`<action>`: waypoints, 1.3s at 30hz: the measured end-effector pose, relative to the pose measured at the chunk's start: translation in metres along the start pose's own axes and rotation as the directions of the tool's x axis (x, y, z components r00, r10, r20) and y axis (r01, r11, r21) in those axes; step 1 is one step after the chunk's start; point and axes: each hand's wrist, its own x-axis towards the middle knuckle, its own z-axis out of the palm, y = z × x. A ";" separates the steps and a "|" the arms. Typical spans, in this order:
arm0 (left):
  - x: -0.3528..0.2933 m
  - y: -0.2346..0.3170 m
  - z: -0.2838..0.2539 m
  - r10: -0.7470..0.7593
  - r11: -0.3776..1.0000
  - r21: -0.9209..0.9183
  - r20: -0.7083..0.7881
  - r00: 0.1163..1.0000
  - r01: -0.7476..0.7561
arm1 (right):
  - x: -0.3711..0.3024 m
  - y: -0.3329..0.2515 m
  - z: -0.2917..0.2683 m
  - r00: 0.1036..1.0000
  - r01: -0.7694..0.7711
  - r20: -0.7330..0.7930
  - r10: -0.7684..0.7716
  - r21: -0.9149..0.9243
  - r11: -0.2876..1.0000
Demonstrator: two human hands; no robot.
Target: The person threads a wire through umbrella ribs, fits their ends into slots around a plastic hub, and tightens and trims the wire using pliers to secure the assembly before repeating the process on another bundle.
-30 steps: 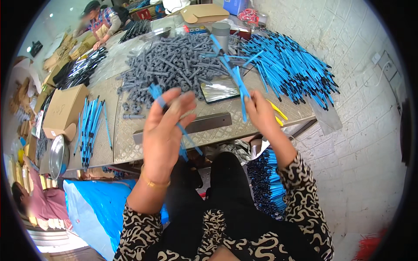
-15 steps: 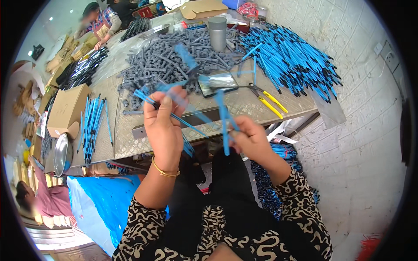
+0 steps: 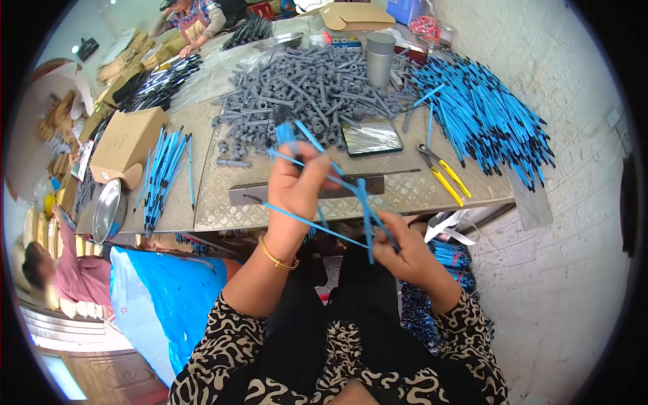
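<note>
Over the table's front edge, my left hand (image 3: 290,199) is closed around several thin blue rods (image 3: 314,223) with black ends. They stick out at different angles, one slanting down toward my right hand. My right hand (image 3: 412,253) is lower and farther right, its fingers pinched on crossing blue rods (image 3: 370,216) that are partly smeared by motion. Beyond my left hand lies a large heap of grey plastic ribbed fittings (image 3: 304,91). A dark metal bar (image 3: 246,196) lies along the table edge behind both hands.
At the right are a big pile of blue rods (image 3: 482,111) and yellow-handled pliers (image 3: 445,179). A flat, dark-rimmed rectangular object (image 3: 372,137) and grey canister (image 3: 380,64) stand near the heap. Left are more rods (image 3: 164,179), a cardboard box (image 3: 128,145) and metal bowl (image 3: 108,210). Two people are farther off.
The whole view has shifted, with the table sliding right in the picture. Both hands still hold blue rods, whose angles have changed; one now slants below my left hand toward my right.
</note>
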 end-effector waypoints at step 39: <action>0.002 0.018 -0.005 -0.345 0.816 -0.364 0.316 0.884 0.448 | 0.122 0.089 -0.219 0.821 -0.399 -0.535 -0.199 -0.787 0.470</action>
